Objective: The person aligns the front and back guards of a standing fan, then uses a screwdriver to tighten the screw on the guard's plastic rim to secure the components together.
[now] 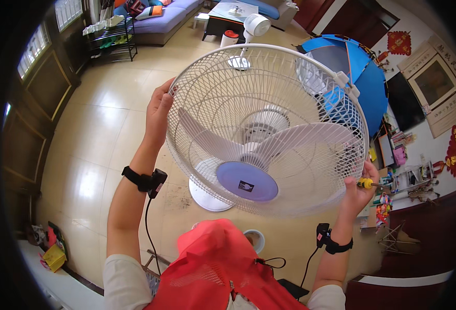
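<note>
Red mesh vest (215, 274) below a white fan guard (266, 129) held between both hands.
Left hand (159, 111) clamps the guard's rim; right hand (359, 188), at the opposite rim, grips a yellow-handled screwdriver (366, 183).

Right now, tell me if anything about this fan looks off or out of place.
The white fan's grille is gripped at its rim by the left hand, while the right hand holds a yellow-handled screwdriver at the opposite rim. Dark smudges mark the floor beside the fan's round base. Nothing looks broken.
</note>
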A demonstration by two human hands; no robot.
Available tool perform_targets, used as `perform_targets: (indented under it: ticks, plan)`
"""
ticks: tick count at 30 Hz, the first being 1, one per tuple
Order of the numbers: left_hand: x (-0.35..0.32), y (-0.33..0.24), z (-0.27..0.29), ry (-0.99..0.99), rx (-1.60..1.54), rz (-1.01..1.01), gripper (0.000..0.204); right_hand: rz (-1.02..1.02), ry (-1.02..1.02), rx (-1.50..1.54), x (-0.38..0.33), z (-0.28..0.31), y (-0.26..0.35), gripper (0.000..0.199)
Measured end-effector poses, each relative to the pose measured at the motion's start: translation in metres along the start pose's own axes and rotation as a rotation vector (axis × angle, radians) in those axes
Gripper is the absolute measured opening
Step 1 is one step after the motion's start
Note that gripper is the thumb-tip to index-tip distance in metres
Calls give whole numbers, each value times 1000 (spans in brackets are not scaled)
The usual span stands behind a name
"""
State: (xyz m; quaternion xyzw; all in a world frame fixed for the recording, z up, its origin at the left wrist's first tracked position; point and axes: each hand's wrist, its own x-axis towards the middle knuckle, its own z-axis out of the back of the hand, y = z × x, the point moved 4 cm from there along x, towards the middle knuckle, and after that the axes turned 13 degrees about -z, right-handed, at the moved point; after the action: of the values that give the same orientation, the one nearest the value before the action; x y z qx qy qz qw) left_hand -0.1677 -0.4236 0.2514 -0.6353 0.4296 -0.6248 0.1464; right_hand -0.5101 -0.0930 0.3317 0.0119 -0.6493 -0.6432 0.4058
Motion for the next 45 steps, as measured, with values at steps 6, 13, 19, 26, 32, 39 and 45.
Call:
perform_targets:
  ticks: [6,13,19,26,32,39,45]
  plan:
    - [3,13,9,-13,-46,82,60,59,28,-35,0,-5,6,69]
    - [5,13,7,-12,-68,112,56,105,7,-192,-1,-7,18,65]
    - [7,4,4,-9,-100,153,54,173,-17,-267,0,-4,27,65]
    - [11,11,14,-47,-64,407,38,220,-17,-382,-3,3,34,66]
    - [13,14,4,-103,-123,537,34,254,-65,-410,-4,5,33,66]
    - [9,15,-1,-89,-134,452,33,222,-36,-445,-6,5,34,69]
    - [13,27,13,-58,95,272,30,223,-49,-451,-6,3,36,69]
